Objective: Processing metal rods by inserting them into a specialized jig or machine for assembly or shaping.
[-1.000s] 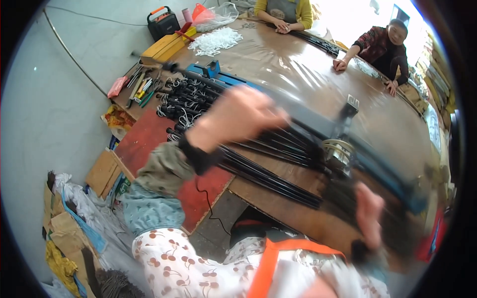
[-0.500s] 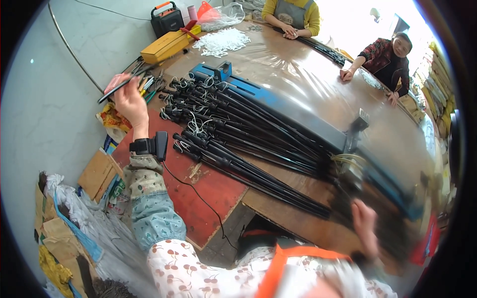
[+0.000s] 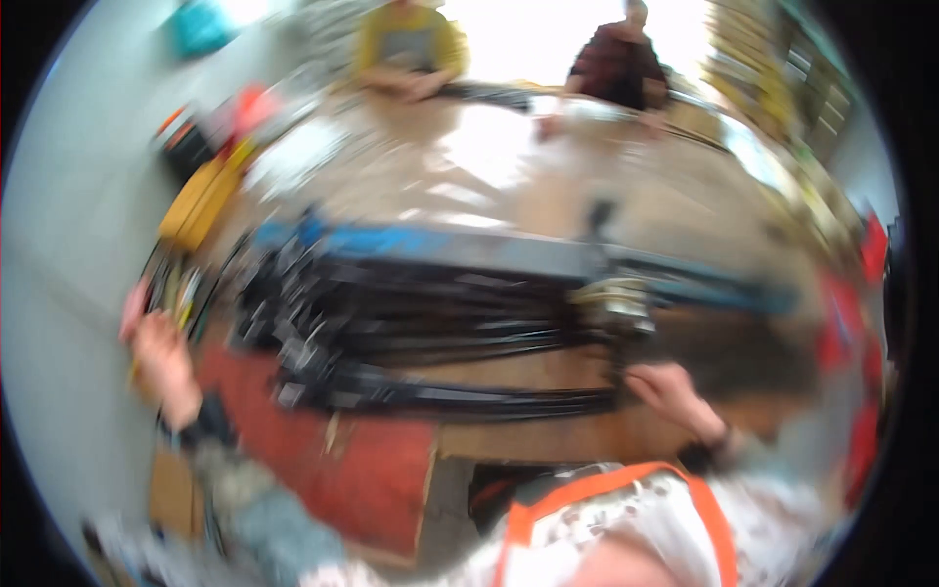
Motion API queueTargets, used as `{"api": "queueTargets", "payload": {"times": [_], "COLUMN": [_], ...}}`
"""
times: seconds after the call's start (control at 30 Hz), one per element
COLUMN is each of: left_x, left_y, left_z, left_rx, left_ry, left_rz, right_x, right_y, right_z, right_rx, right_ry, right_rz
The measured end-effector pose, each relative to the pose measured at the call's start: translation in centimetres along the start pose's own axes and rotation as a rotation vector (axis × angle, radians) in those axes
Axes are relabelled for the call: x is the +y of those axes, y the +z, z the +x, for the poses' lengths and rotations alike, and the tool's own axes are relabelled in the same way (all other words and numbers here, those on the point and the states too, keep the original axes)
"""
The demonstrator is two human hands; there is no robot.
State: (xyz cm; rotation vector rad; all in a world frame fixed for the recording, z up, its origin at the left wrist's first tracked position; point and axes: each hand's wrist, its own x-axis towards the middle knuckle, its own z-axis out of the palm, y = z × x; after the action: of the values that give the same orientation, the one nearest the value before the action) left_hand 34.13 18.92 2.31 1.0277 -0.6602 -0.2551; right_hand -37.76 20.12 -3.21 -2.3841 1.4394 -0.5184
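The whole view is smeared by motion. My left hand [image 3: 164, 360] is over a heap of slim hand tools [image 3: 184, 293] by the wall; its fingers are too blurred to show whether it holds anything. My right hand [image 3: 675, 399] is by the right ends of long black rods [image 3: 460, 303], close to a pale bundle on the bench fixture. Its fingers look bent, but what they hold, if anything, is unclear. The rods lie side by side, with pale cords at their left ends. Behind them runs a long blue-grey metal fixture [image 3: 469, 245].
A red board [image 3: 372, 479] covers the near left table corner. At the back left are a yellow box [image 3: 201, 205], a black speaker [image 3: 184, 147] and a pile of white pieces [image 3: 298, 157]. Two people [image 3: 411, 59] are at the table's far side.
The view has swung right, shifting the scene left. My left hand, which held a slim dark tool up, is now lower, over the tool heap. My right hand is closer to the rod ends.
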Motion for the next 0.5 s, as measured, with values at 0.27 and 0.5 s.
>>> {"api": "queueTargets", "payload": {"times": [0.27, 0.5], "left_x": [3.7, 9.5], "left_y": [20.4, 26.1], "left_z": [-3.0, -9.8], "left_rx": [-0.486, -0.489], "left_ry": [0.018, 0.264], "left_rz": [-0.541, -0.664], "right_x": [1.9, 2.0], "right_y": [1.9, 1.7], "right_z": [-1.6, -3.1], "right_rx": [0.058, 0.07], "right_ry": [-0.124, -0.141], "right_rz": [-0.036, 0.068]}}
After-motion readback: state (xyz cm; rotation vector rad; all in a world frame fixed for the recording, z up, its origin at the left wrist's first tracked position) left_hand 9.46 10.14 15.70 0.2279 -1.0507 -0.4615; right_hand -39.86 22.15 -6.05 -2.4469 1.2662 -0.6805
